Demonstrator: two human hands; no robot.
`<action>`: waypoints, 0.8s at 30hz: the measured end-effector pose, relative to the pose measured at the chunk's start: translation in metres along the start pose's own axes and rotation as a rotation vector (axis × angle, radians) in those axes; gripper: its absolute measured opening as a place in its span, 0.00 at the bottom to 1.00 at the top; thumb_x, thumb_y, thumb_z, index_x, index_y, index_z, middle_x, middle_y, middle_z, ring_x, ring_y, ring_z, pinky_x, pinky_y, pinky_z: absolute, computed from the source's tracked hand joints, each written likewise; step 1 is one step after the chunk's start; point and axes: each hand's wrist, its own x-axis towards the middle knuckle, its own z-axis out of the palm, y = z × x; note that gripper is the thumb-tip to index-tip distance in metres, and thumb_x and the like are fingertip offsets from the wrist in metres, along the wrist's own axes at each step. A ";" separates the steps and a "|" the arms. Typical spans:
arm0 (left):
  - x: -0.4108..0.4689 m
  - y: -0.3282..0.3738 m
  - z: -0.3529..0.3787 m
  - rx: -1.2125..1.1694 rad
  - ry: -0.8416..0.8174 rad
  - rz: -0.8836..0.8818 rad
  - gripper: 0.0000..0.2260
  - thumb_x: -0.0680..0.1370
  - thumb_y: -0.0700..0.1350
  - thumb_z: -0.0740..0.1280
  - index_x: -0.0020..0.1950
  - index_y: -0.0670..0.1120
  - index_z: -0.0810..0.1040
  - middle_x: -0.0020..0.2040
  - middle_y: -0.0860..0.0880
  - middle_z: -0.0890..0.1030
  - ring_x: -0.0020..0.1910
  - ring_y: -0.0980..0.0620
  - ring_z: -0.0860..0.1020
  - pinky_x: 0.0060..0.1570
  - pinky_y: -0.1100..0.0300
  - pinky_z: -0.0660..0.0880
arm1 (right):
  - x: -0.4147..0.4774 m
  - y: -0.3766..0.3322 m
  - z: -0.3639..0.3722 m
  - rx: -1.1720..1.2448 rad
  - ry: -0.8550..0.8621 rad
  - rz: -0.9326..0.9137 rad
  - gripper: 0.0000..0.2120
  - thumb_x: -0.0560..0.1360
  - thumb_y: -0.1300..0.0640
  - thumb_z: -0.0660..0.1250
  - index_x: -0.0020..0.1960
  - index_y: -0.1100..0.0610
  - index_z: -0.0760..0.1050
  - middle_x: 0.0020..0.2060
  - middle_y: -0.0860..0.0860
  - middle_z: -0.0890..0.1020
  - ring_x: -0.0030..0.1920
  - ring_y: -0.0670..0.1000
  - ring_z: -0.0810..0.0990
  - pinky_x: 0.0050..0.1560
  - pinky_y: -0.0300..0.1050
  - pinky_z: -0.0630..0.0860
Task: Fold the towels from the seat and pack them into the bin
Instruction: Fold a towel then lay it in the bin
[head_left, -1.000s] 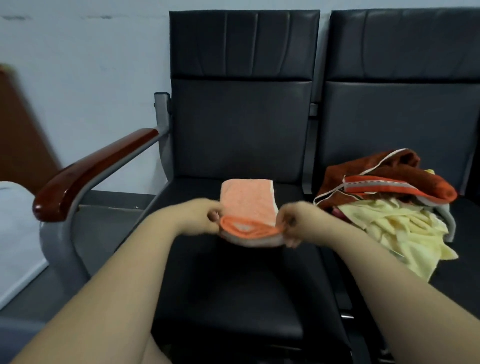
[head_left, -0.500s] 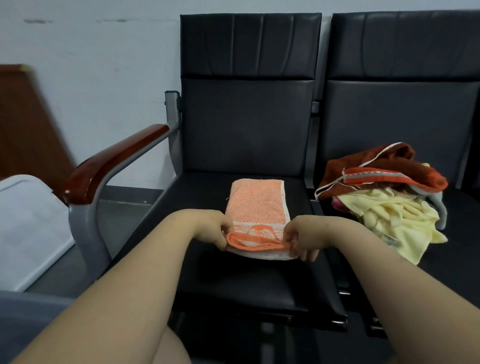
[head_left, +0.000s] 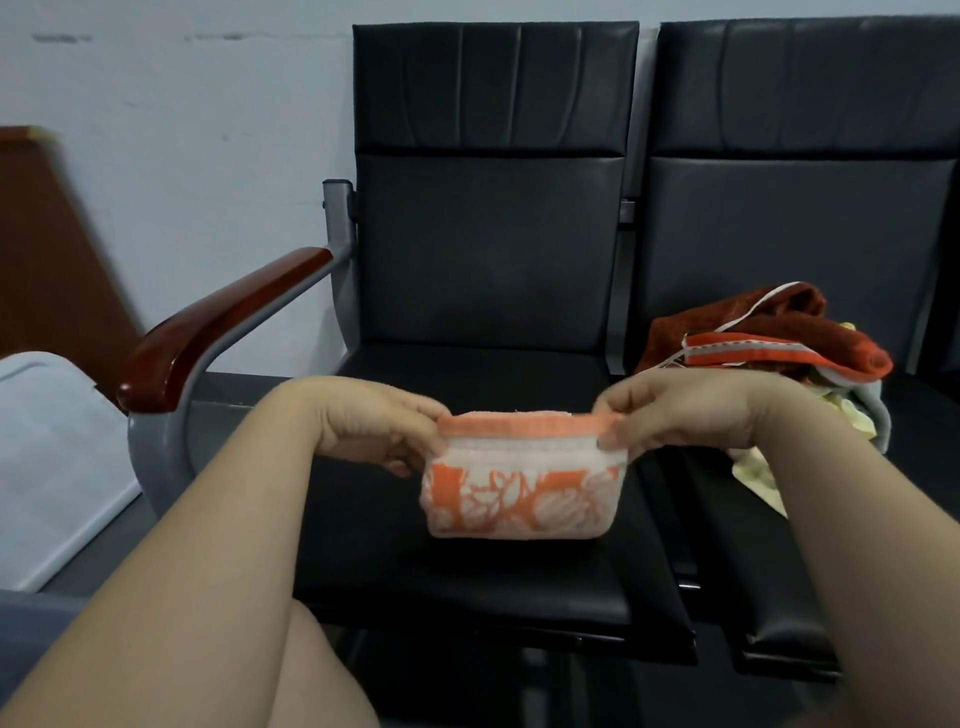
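A folded orange towel (head_left: 522, 491) with a white leaf pattern hangs just above the black seat (head_left: 467, 582). My left hand (head_left: 363, 423) pinches its upper left corner. My right hand (head_left: 675, 415) pinches the upper right corner. On the neighbouring seat to the right lies a loose pile of towels (head_left: 769, 348): a rust-brown one on top, an orange-and-white edged one, a pale yellow one (head_left: 753, 470) underneath. A white bin (head_left: 57, 457) shows at the left edge, partly cut off.
A wooden armrest (head_left: 218, 322) on a grey metal frame stands between the seat and the white bin. Black seat backs and a pale wall rise behind. A brown panel (head_left: 47, 244) leans at the far left.
Both hands have lifted the towel's near end off the seat and brought it up, so the towel now hangs doubled between them instead of lying flat. The view has shifted closer.
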 end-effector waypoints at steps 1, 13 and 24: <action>0.003 0.000 -0.001 -0.063 0.067 0.027 0.12 0.79 0.43 0.68 0.62 0.44 0.79 0.60 0.42 0.83 0.62 0.45 0.80 0.69 0.46 0.71 | 0.000 -0.001 -0.004 0.048 0.077 -0.032 0.06 0.77 0.64 0.68 0.53 0.64 0.77 0.51 0.57 0.85 0.55 0.55 0.83 0.58 0.47 0.79; 0.107 0.002 0.021 0.008 0.806 -0.126 0.12 0.85 0.47 0.55 0.66 0.44 0.69 0.55 0.44 0.78 0.49 0.47 0.78 0.42 0.54 0.74 | 0.116 0.047 0.018 0.069 0.895 0.119 0.09 0.80 0.52 0.66 0.54 0.57 0.74 0.45 0.51 0.83 0.37 0.45 0.80 0.31 0.40 0.74; 0.168 -0.026 0.042 0.321 1.052 -0.396 0.17 0.83 0.42 0.55 0.72 0.40 0.64 0.71 0.39 0.66 0.69 0.41 0.67 0.65 0.48 0.68 | 0.171 0.088 0.031 -0.584 0.970 0.317 0.20 0.85 0.46 0.52 0.64 0.58 0.73 0.61 0.56 0.72 0.51 0.58 0.78 0.42 0.47 0.68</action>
